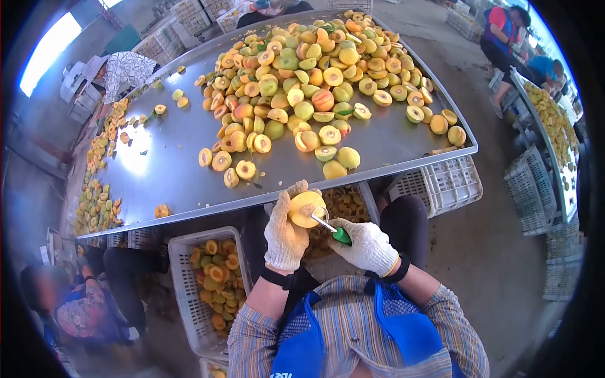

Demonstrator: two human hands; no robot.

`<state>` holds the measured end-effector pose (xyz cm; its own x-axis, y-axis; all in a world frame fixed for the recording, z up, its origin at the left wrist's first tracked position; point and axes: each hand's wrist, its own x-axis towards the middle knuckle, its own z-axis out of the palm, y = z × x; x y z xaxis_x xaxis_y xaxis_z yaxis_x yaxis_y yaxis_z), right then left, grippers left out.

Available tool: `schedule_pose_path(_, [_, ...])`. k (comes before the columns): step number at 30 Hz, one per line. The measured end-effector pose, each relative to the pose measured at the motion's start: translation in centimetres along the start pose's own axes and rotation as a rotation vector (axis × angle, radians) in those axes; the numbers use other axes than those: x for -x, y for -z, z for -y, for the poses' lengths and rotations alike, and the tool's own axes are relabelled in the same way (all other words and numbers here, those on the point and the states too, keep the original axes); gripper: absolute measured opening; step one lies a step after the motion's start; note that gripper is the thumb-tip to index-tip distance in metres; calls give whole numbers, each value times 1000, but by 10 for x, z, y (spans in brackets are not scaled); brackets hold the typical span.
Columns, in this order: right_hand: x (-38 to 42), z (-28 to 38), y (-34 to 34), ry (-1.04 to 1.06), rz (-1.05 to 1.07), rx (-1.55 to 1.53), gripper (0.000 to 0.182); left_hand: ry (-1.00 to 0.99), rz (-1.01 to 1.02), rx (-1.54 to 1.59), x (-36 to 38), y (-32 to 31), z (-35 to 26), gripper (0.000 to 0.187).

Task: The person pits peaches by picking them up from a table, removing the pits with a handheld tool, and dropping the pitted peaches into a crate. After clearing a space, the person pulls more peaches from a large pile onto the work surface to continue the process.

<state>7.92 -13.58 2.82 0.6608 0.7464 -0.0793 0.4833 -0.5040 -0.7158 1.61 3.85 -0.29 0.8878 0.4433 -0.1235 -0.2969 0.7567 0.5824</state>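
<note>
In the head view my left hand (287,230), in a white knit glove, grips a halved yellow peach (304,208) with its cut face turned toward the right. My right hand (367,246), gloved as well, is wrapped round the green handle (342,236) of a pitting tool. The tool's metal shaft and loop (321,215) lie over the cut face, near its centre. Both hands are just off the front edge of the metal table (176,157). A heap of whole and halved peaches (283,82) lies on it, some halves with pits showing.
Under my hands stands a crate of peach pieces (343,205). To the left is a white crate (183,283) of peach halves; an upturned-looking white crate (450,183) sits at right. Co-workers (82,302) sit around this table, and more people (504,34) are by another table (548,120).
</note>
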Motion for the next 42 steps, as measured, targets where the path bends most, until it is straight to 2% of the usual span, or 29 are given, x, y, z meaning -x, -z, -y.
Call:
schedule_pose_path(2, [3, -3, -5, 28, -36, 27, 34, -44, 18, -40, 8, -1, 5, 44])
schedule_pose_path(3, [5, -6, -9, 58, -68, 50, 34, 4, 75, -23, 12, -1, 3, 44])
schedule_pose_path(10, [8, -16, -15, 95, -95, 113, 30, 33, 62, 16, 28, -17, 9, 45])
schedule_pose_path(12, [5, -22, -19, 49, -16, 136, 25, 90, 77, 100, 31, -17, 16, 54])
schedule_pose_path(13, [4, -24, -21, 48, -15, 136, 25, 103, -36, 152, 30, -17, 20, 56])
schedule_pose_path(15, [2, -26, -27, -98, 68, 101, 27, 119, -57, 160, 30, -16, 23, 56])
schedule_pose_path(18, [3, -31, -36, -126, 118, 92, 25, 149, -127, 115, 33, -17, 27, 56])
schedule_pose_path(19, [3, -38, -44, -41, 78, 78, 25, 154, -170, 60, 34, -18, 27, 55])
schedule_pose_path(23, [6, -39, -39, 37, 64, 167, 25, 130, -178, -25, 36, -23, 22, 53])
schedule_pose_path(25, [9, -30, -32, 43, 387, 61, 26, 182, -146, -30, 35, -29, 15, 50])
schedule_pose_path(26, [17, -27, -37, 60, 376, -281, 28, 181, -143, -29, 34, -30, 15, 50])
schedule_pose_path(28, [15, -20, -37, 132, 282, -200, 29, 123, 15, 31, 34, -29, 16, 49])
schedule_pose_path(29, [14, -17, -32, 51, 273, 12, 31, 122, 11, 32, 35, -29, 16, 49])
schedule_pose_path(30, [11, -10, -23, -30, 261, 221, 33, 120, -54, -97, 36, -31, 15, 49])
schedule_pose_path(31, [8, -22, -22, 113, 255, 136, 33, 116, -117, -226, 35, -33, 14, 48])
schedule_pose_path(32, [7, -25, -28, 114, 256, 137, 33, 115, -117, -225, 34, -31, 13, 48])
schedule_pose_path(34, [10, -37, -52, 361, 243, -378, 30, 183, 68, -128, 31, -23, 10, 49])
schedule_pose_path(35, [12, -66, -89, 304, 464, -634, 30, 197, 183, -43, 34, -23, 13, 51])
schedule_pose_path(36, [21, -39, -59, 139, 647, -819, 29, 211, 296, 40, 37, -23, 17, 53])
schedule_pose_path(38, [16, -26, -40, 28, 794, -759, 28, 235, 325, 85, 35, -22, 16, 53])
schedule_pose_path(40, [12, -21, -32, -58, 769, -800, 26, 222, -86, 89, 30, -32, 6, 49])
schedule_pose_path(41, [11, -32, -41, 85, 649, -781, 31, 162, -132, 96, 26, -15, 3, 44])
schedule_pose_path(42, [11, -27, -26, -110, 683, -820, 35, 45, -305, 16, 22, 7, -2, 40])
